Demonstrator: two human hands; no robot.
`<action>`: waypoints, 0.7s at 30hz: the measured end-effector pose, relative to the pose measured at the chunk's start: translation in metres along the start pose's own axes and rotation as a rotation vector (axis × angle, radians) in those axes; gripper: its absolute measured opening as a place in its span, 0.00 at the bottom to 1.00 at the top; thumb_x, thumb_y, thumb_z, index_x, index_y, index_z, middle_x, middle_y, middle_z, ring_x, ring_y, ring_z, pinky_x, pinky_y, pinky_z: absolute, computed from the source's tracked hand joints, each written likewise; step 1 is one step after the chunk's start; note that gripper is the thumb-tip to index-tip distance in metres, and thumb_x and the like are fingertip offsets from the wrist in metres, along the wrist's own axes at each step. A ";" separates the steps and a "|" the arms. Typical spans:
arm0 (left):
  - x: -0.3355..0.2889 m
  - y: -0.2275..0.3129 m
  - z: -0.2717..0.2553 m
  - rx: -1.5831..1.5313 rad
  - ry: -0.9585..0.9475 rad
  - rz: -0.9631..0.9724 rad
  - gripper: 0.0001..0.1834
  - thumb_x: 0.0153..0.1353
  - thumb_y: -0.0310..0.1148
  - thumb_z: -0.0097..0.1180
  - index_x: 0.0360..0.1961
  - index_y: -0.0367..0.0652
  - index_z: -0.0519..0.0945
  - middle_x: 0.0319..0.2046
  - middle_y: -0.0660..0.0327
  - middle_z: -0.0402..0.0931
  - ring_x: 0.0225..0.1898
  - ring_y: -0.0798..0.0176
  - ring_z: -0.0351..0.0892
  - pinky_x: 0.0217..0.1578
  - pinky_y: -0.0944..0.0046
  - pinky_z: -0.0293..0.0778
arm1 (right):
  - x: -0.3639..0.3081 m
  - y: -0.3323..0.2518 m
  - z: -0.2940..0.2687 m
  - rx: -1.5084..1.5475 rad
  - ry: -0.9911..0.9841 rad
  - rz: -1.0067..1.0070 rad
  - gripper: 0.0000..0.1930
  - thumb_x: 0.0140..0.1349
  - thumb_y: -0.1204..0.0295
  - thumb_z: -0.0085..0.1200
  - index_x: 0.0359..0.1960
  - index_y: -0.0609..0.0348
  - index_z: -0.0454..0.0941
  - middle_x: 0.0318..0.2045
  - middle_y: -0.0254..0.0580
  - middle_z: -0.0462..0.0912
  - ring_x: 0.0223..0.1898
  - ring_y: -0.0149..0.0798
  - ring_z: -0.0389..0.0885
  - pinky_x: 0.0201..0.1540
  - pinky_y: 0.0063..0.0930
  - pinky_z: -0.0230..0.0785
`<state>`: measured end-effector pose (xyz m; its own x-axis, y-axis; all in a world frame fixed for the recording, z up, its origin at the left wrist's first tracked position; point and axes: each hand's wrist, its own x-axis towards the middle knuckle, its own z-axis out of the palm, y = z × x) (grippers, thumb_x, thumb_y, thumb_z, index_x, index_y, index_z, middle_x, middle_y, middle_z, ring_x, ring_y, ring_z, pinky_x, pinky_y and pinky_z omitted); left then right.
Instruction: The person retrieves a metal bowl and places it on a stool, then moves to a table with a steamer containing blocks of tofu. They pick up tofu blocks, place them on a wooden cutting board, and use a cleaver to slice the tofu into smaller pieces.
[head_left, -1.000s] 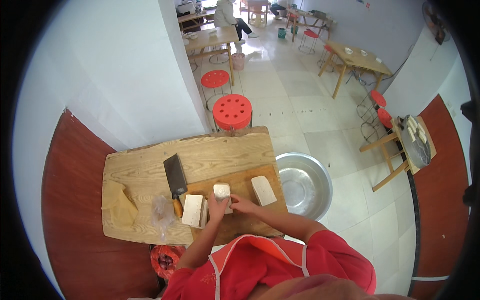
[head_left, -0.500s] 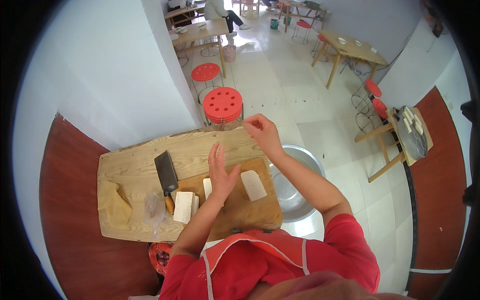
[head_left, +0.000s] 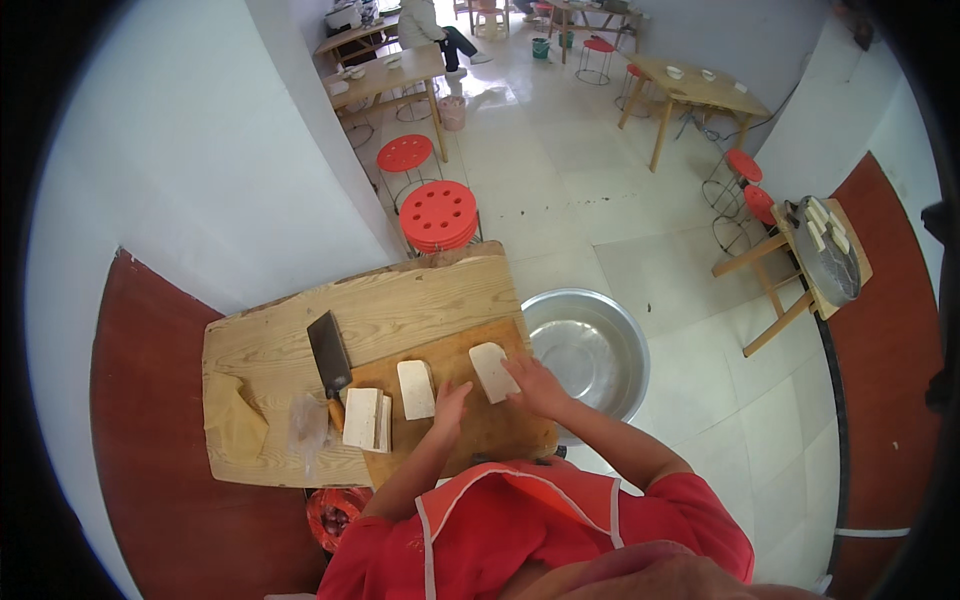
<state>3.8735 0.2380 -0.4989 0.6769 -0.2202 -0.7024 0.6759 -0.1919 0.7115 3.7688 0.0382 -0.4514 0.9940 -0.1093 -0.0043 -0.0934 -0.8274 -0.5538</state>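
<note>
A wooden cutting board bears pieces that look like white tofu. At its right lies a flat tofu slab; the fingertips of my right hand reach its right edge, spread and not closed round it. My left hand hovers between that slab and the middle tofu slab, its fingers apart and holding nothing. Further left stand tofu blocks set side by side. Beside them a cleaver with a wooden handle lies on the wooden table.
A clear plastic bag and a yellowish cloth lie at the table's left. On the right stands a large metal basin. Stacked red stools stand beyond the far edge. A round pan with pale pieces rests on a stool at far right.
Both hands have come down from above the board toward me. My right hand now reaches the right slab, and the middle slab shows fully. The whole view has shifted slightly.
</note>
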 end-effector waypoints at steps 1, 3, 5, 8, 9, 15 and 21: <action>-0.005 0.002 0.003 0.185 0.010 0.255 0.43 0.56 0.40 0.65 0.69 0.44 0.58 0.65 0.49 0.61 0.63 0.50 0.64 0.59 0.53 0.63 | 0.003 -0.001 -0.006 -0.006 0.101 -0.055 0.33 0.53 0.63 0.63 0.61 0.57 0.68 0.57 0.57 0.71 0.60 0.53 0.69 0.61 0.42 0.64; -0.014 0.012 0.013 0.596 0.061 0.654 0.42 0.55 0.39 0.65 0.69 0.43 0.59 0.65 0.47 0.60 0.64 0.46 0.62 0.62 0.51 0.61 | 0.017 0.001 -0.020 0.114 0.129 0.005 0.33 0.54 0.62 0.63 0.61 0.58 0.67 0.56 0.57 0.72 0.58 0.56 0.70 0.60 0.44 0.65; -0.028 0.022 0.021 0.715 0.084 0.902 0.41 0.54 0.36 0.65 0.68 0.41 0.60 0.64 0.45 0.61 0.65 0.43 0.61 0.63 0.50 0.60 | 0.027 0.006 -0.036 0.259 0.088 0.094 0.34 0.56 0.60 0.62 0.62 0.59 0.65 0.58 0.57 0.71 0.59 0.56 0.69 0.61 0.44 0.64; -0.038 0.037 0.034 0.775 0.094 1.045 0.41 0.53 0.34 0.65 0.67 0.39 0.61 0.63 0.43 0.61 0.65 0.41 0.60 0.63 0.50 0.60 | 0.035 0.008 -0.063 0.395 -0.098 0.234 0.37 0.58 0.56 0.60 0.65 0.62 0.62 0.62 0.58 0.67 0.64 0.53 0.66 0.64 0.41 0.61; -0.039 0.039 0.037 0.757 0.107 1.123 0.41 0.52 0.33 0.65 0.67 0.39 0.61 0.63 0.43 0.61 0.65 0.41 0.60 0.63 0.51 0.61 | 0.037 0.007 -0.071 0.358 -0.094 0.204 0.37 0.59 0.55 0.60 0.65 0.62 0.61 0.62 0.59 0.67 0.64 0.53 0.66 0.64 0.41 0.60; -0.039 0.025 0.021 0.763 0.172 0.920 0.41 0.51 0.34 0.67 0.66 0.41 0.63 0.65 0.43 0.58 0.68 0.41 0.56 0.65 0.48 0.57 | 0.051 0.006 -0.104 0.437 0.142 0.113 0.39 0.59 0.55 0.59 0.67 0.63 0.58 0.62 0.63 0.66 0.65 0.56 0.64 0.66 0.41 0.58; -0.026 0.015 -0.024 1.162 0.614 0.682 0.52 0.44 0.44 0.72 0.70 0.49 0.58 0.69 0.44 0.51 0.71 0.38 0.45 0.67 0.35 0.46 | 0.053 0.022 -0.046 0.505 -0.129 0.244 0.46 0.52 0.53 0.65 0.66 0.67 0.56 0.64 0.64 0.63 0.65 0.60 0.63 0.66 0.43 0.57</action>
<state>3.8726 0.2641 -0.4702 0.9750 -0.2079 0.0789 -0.2222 -0.9252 0.3075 3.8173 -0.0113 -0.4257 0.9489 -0.1698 -0.2660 -0.3138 -0.4172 -0.8529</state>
